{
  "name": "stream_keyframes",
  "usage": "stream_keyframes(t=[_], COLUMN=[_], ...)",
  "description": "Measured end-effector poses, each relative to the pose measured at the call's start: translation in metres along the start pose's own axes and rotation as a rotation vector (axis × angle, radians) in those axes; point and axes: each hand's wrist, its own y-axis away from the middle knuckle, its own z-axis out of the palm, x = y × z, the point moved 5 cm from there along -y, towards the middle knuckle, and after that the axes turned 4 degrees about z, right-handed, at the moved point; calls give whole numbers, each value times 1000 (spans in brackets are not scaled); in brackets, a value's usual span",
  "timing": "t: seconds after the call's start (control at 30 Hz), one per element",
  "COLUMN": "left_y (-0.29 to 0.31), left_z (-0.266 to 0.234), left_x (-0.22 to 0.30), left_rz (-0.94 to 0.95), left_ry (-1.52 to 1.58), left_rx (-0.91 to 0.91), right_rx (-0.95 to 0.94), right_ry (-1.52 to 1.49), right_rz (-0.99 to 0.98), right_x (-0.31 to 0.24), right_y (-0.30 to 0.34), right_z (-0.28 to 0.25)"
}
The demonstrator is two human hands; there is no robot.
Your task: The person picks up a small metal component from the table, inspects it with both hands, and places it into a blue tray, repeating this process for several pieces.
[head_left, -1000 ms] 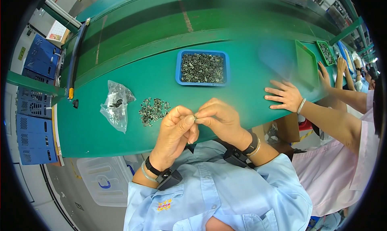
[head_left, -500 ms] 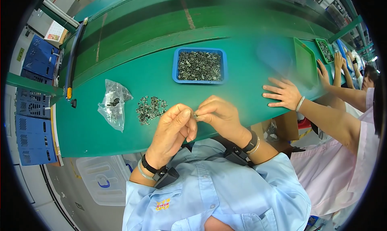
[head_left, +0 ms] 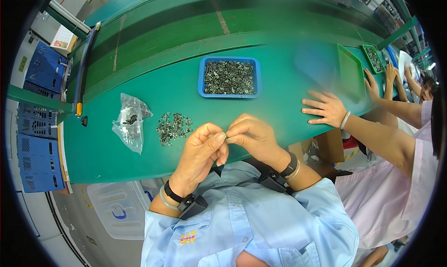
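Both hands are working right by the near edge of the long green smooth-topped worktable (head_left: 100,157), forearms crossing that edge. The left hand (head_left: 201,148) and right hand (head_left: 253,135) each have thumb and index finger pinched close, tips meeting on one tiny metallic-looking piece (head_left: 226,138); it's mostly covered by fingers, so can't tell its shape. Elbow room's decent: a good stretch of green surface runs from the fingertips up to the blue rectangular plastic tray (head_left: 229,96), and more lies between the right hand and a co-worker's flat, spread hand (head_left: 328,109). Left side's tighter, with the loose pile of small shiny metal pieces (head_left: 173,128) just beyond the left hand. A raised green rail (head_left: 186,53) bounds the far side. Counting up: one blue tray full of small metal pieces, one loose pile (too many bits to count), one crumpled clear plastic bag (head_left: 130,127) with dark bits inside, plus two green plastic trays off right, a bigger one (head_left: 351,73) and a smaller filled one (head_left: 373,58).
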Motion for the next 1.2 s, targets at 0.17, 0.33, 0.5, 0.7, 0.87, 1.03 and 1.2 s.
stream_keyframes(t=[0.17, 0.33, 0.5, 0.7, 0.87, 1.03, 1.2], left_y=[4, 31, 55, 57, 56, 53, 49], left_z=[-9, -45, -77, -84, -88, -89, -87], left_x=[6, 2, 7, 9, 12, 13, 12], left_rz=[47, 33, 26, 53, 55, 51, 52], left_ry=[42, -89, -50, 17, 34, 18, 26], left_rx=[30, 145, 253, 252, 243, 259, 236], right_rx=[35, 150, -39, -418, -385, -256, -207], right_ry=[286, 556, 724, 822, 855, 912, 945], right_rz=[-88, 33, -135, -60, -70, -17, 18], right_x=[-6, 16, 17, 35, 41, 40, 35], right_y=[-23, -65, -72, -67, -59, -53, -53], right_z=[-17, -40, 1, 68, 65, 53, 56])
